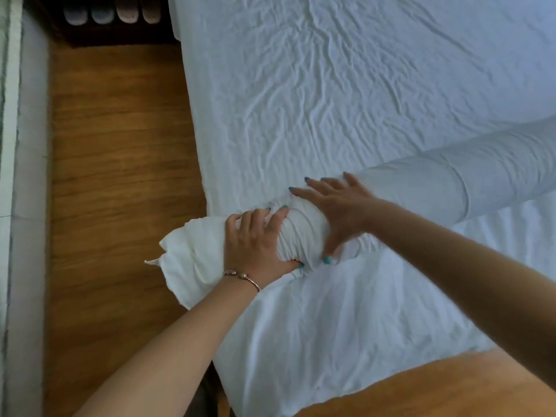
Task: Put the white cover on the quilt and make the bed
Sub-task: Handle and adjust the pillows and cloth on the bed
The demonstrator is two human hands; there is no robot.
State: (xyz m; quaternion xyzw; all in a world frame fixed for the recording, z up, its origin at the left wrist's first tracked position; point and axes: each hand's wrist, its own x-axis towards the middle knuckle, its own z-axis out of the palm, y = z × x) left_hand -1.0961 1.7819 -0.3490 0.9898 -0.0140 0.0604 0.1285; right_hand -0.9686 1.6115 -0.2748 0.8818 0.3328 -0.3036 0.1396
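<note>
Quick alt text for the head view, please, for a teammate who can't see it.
Both hands work a rolled white quilt lying across a bed: the left hand grips its bunched end, the right hand presses flat beside it. Wooden floor runs along the left.

The rolled quilt (436, 188) runs off the right edge, so its far end can't be seen. The left hand (255, 245) covers part of the roll's bunched end; its thumb tip is buried in the fold. The right hand (334, 212) is motion-blurred, esp. at the fingers. Slippers (111, 12) at top left are cut by the top edge (count approx. four, unclear). The bed (361, 70) continues past top and right edges.
</note>
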